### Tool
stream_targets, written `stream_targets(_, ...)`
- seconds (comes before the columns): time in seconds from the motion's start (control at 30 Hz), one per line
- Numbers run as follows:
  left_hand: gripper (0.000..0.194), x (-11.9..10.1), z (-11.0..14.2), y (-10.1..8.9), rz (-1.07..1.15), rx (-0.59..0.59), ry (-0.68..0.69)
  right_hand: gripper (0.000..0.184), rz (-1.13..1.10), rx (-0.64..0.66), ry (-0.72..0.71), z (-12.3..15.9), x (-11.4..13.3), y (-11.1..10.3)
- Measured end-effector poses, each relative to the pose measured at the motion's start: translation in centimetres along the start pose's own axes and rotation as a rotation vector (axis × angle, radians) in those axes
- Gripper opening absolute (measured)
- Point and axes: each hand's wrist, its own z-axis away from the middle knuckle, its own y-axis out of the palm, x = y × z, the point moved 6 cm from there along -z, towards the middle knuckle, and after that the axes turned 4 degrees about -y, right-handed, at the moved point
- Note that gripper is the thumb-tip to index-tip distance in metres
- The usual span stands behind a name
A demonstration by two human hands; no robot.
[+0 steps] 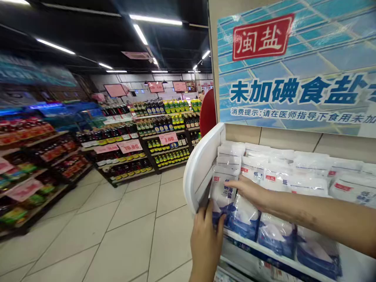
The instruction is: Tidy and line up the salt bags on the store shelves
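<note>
A white-and-blue bag of salt [221, 188] stands upright at the left end of the shelf's front row, close to the white side panel [197, 172]. From below, my left hand [207, 239] grips its lower part, fingers at the left edge and thumb at the lower right. My right hand [249, 191] reaches in from the right and holds the same bag by its upper right side, one finger lying across the front. The rest of that hand's fingers are hidden. Similar salt bags [272, 178] fill the rows beside and behind.
A white shelf lip [264, 250] runs along the front, with more goods on a lower level. Above hangs a blue sign [293, 70] with a red label. Across the tiled floor [129, 231] stand bottle racks [164, 137] with pink price cards.
</note>
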Motion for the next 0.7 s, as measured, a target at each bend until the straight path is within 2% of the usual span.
stream_targets(0.13, 0.045, -0.1, -0.4, -0.3, -0.023, 0.025, -0.115, 0.040, -0.143, -0.047, 0.104, -0.9, -0.5, 0.3)
stream_targets(0.27, 0.042, -0.1, -0.7, -0.8, -0.081, 0.101, -0.227, 0.055, -0.148, -0.029, 0.099, 0.4, -0.9, 1.0)
stream_targets(0.33, 0.041, -0.4, -0.7, -0.9, -0.096, 0.135, -0.213, 0.061, -0.109, 0.011, 0.118, 1.7, -1.2, 1.6)
stream_targets(0.43, 0.041, -0.9, -0.5, -0.9, -0.114, 0.120, -0.172, 0.055, -0.071, 0.013, 0.179, 3.0, -1.7, 2.3)
stream_targets(0.57, 0.041, -1.5, -0.1, -0.8, -0.132, 0.033, -0.115, 0.048, -0.049, 0.024, 0.244, 2.3, -1.2, 2.9)
stream_targets(0.63, 0.043, -1.6, 0.1, -0.9, -0.118, -0.010, -0.061, 0.047, -0.032, 0.044, 0.259, 2.2, -0.5, 2.5)
stream_targets(0.7, 0.044, -1.8, 0.1, -1.1, -0.075, -0.060, 0.021, 0.057, 0.032, 0.076, 0.240, 3.4, 0.1, 1.4)
